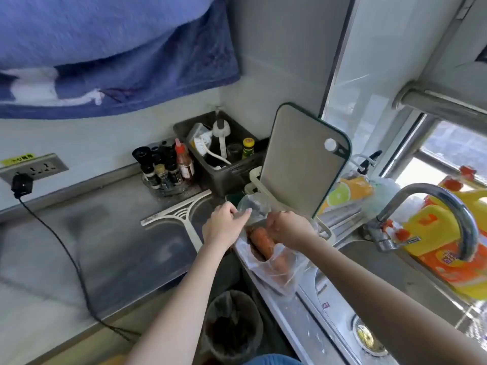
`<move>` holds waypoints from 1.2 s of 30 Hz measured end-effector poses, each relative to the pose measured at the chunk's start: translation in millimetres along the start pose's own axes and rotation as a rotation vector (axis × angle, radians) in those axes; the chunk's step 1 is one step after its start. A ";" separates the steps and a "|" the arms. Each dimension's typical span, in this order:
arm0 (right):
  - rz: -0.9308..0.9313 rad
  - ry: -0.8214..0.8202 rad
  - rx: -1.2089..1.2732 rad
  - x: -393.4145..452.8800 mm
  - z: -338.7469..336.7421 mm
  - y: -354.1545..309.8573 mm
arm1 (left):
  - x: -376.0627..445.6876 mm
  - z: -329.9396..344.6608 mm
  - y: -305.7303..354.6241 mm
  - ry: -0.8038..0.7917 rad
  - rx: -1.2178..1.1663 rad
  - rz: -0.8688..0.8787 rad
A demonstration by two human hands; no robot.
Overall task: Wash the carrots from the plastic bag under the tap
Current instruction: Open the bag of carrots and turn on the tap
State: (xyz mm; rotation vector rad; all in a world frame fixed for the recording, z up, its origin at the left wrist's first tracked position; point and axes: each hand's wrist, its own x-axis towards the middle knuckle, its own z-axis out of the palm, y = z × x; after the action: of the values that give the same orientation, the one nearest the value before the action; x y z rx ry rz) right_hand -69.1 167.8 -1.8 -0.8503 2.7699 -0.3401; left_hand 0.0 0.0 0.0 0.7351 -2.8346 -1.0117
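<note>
Right at the centre of the frame lie the carrots (261, 242), orange and packed side by side inside a clear plastic bag (274, 262) that rests on the steel table (110, 233) edge just left of the sink (369, 293). Both hands work at the bag's upper, open end. The left hand (224, 227) pinches the thin plastic between thumb and fingers (243, 214), pulling the mouth leftward. The right hand (286, 227) has its fingers curled down onto the bag's rim just above the carrots, gripping the plastic. Behind the bag a grey cutting board (303, 159) leans upright. At the right of the frame the curved tap (453, 206) arches over the sink, with yellow and orange detergent bottles (434, 227) behind it on the window ledge. Left of the bag lies a white squeegee (179, 212); beyond it stand dark spice bottles (163, 167) and a grey tub (224, 151) of brushes. Below, at bottom centre, sits a lined waste bin (234, 327).
</note>
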 end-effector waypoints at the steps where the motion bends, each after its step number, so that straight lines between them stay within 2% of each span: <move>1: 0.014 -0.033 -0.037 -1.5 3.2 -1.3 | -1.7 0.5 0.0 -0.019 0.032 0.006; 6: 0.056 -0.064 0.022 -3.6 19.0 3.5 | -4.4 14.7 -7.2 0.004 0.087 0.068; 11: 0.033 0.058 0.113 -19.8 20.3 17.8 | -10.0 29.7 -2.8 0.004 0.080 0.097; 17: 0.018 0.385 0.351 -60.6 16.2 36.4 | -32.8 61.9 20.6 0.156 0.201 0.151; 20: 0.120 0.538 0.409 -84.6 8.4 62.3 | -41.0 77.9 41.2 0.142 0.193 0.211; 23: 0.303 0.602 0.468 -107.7 7.5 105.7 | -47.7 96.5 67.2 0.070 0.128 0.313; 27: 0.573 0.621 0.419 -129.5 11.9 173.1 | -55.9 131.3 101.5 0.029 0.068 0.429; 29: 0.641 0.594 0.345 -134.1 13.7 199.8 | -61.2 146.4 118.1 0.016 0.066 0.458; 34: 0.711 0.392 0.293 -125.9 6.8 233.3 | -70.1 178.4 146.8 0.227 0.160 0.484; 36: 0.725 0.386 0.283 -126.1 3.2 238.9 | -71.4 190.9 153.7 0.250 0.186 0.567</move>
State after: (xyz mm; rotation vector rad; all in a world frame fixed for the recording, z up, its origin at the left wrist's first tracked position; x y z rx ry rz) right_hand -90.8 431.9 -54.4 0.3308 3.0139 -0.7806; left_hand -38.3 247.7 -48.4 0.0342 -2.6823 -0.5324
